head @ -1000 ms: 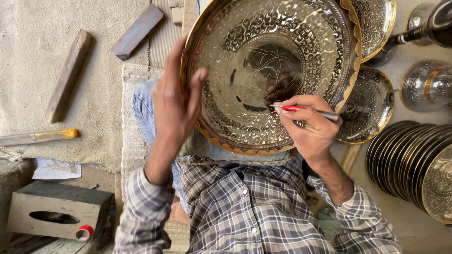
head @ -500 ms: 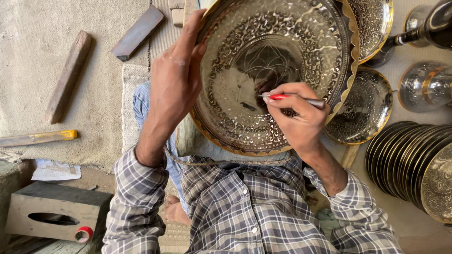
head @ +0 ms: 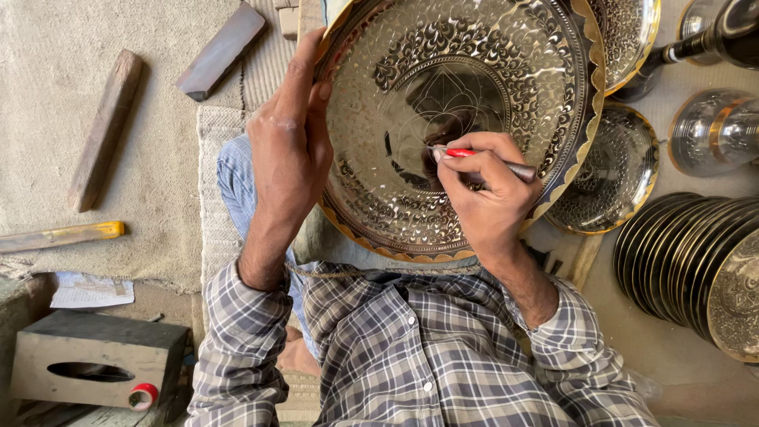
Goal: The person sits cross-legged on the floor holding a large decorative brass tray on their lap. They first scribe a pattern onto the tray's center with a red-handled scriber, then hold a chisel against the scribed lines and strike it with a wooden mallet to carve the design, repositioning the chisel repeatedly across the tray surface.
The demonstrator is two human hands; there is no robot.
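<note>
While the right hand (head: 486,194) pinches a red-tipped engraving tool (head: 482,158) between thumb and fingers, its point rests on the middle of the big brass tray (head: 458,119), which leans across the person's lap. The left hand (head: 288,142) lies flat against the tray's rim on the far side from the tool, fingers together and stretched up along the edge, steadying it.

Judging by the surface, the work looks well advanced: the wide outer band and the ring inside it are already dense with cut leaf and scroll patterns, and only the centre, right under the tool's tip, shows thin outline strokes of a flower-like figure with bare metal between them. That middle medallion seems to be what is left.

Just beyond the right hand's knuckles lies 1 smaller engraved dish (head: 609,170), and further out to that side a stack of dark plates (head: 688,261) stands on edge. Past them sits a glass vessel (head: 715,130).

Out beyond the left hand, 2 wooden blocks (head: 107,130) lie on the floor mat, with a yellow-ended tool (head: 63,236) nearer the elbow. Below that elbow sits a grey box (head: 95,360) with an oval slot, a roll of red tape (head: 143,395) at its corner, and a white printed paper slip (head: 91,291) just above it.
</note>
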